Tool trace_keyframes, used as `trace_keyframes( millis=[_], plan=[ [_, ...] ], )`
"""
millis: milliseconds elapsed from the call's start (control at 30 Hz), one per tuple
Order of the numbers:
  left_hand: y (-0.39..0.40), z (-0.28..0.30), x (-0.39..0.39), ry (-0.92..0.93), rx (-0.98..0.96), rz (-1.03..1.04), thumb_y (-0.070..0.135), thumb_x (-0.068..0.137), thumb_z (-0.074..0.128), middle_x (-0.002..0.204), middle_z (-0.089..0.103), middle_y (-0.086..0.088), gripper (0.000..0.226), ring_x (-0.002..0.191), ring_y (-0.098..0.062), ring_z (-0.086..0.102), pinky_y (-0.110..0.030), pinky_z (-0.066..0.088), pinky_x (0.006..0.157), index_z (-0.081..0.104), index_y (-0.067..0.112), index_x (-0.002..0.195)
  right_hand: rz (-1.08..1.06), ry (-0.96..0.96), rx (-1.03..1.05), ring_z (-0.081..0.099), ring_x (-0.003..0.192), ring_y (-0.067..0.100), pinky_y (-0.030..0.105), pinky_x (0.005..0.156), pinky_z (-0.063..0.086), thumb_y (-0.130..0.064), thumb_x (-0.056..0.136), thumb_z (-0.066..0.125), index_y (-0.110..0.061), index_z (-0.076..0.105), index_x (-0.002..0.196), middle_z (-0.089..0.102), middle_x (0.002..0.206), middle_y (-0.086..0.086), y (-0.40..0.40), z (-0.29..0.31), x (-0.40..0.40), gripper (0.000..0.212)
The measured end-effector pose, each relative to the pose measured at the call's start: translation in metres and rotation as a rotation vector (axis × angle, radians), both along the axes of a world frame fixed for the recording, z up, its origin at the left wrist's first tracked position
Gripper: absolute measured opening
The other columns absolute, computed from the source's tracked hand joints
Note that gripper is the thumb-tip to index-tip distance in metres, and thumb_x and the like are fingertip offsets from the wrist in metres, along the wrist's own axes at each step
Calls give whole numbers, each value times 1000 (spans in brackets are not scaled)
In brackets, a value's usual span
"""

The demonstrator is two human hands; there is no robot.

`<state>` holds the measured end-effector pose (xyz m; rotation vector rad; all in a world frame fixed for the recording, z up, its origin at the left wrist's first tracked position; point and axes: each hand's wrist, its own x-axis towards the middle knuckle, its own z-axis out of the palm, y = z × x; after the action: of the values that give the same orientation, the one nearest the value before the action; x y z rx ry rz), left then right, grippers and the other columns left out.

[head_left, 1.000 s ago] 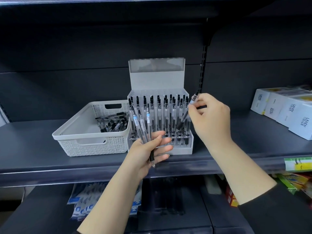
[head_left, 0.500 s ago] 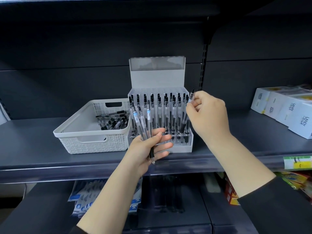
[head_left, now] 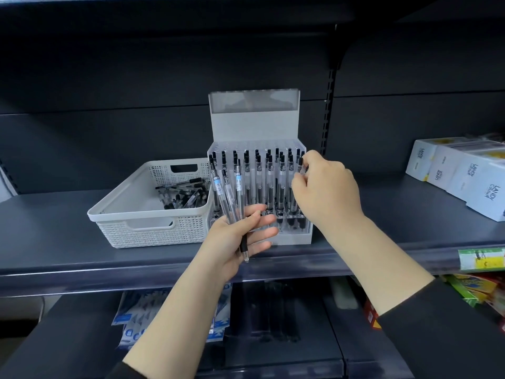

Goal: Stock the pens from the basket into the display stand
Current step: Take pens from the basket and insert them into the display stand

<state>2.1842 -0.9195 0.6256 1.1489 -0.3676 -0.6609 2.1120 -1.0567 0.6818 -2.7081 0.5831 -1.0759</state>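
Observation:
A white display stand (head_left: 254,124) on the grey shelf holds several clear pens with black caps, standing upright in rows. To its left sits a white perforated basket (head_left: 131,206) with several loose pens (head_left: 181,194) piled in its back right corner. My left hand (head_left: 237,236) grips a small bunch of pens (head_left: 226,192) in front of the stand's left side. My right hand (head_left: 325,187) pinches the top of one pen (head_left: 300,166) that stands nearly upright at the stand's right edge, its lower end hidden among the others.
White boxes (head_left: 464,170) stand at the right end of the grey shelf (head_left: 68,242). A green price tag (head_left: 481,258) is fixed on the shelf's front edge. Below lie blue and white packets (head_left: 136,315) and colourful packages (head_left: 470,288). An upper shelf overhangs.
My right hand has lowered the tilted pen and brought it upright into the stand's right side. My left hand and its bunch have stayed in place.

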Motion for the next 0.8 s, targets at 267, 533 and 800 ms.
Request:
trace_keyframes(
  millis=[267, 533, 800],
  plan=[
    [1, 1, 2, -8, 2, 6, 11, 93, 55, 83, 75, -5, 14, 67, -14, 72, -24, 57, 53, 66, 14, 101, -51, 137, -66, 39, 62, 26, 31, 61, 31, -11, 95, 39, -11, 29, 68, 32, 59, 0, 4, 14, 4, 29],
    [1, 3, 1, -9, -8, 8, 10, 93, 55, 82, 75, -4, 14, 65, -14, 72, -24, 57, 53, 66, 13, 101, -54, 145, -33, 44, 67, 26, 31, 56, 33, -5, 94, 45, -8, 40, 79, 46, 67, 3, 4, 10, 10, 16],
    [0, 4, -1, -13, -12, 6, 10, 93, 55, 82, 75, -5, 13, 66, -14, 72, -24, 57, 53, 66, 13, 100, 45, -28, 83, 63, 84, 30, 38, 73, 53, -18, 95, 52, -8, 51, 120, 70, 88, 9, 0, -13, 3, 27]
  ],
)
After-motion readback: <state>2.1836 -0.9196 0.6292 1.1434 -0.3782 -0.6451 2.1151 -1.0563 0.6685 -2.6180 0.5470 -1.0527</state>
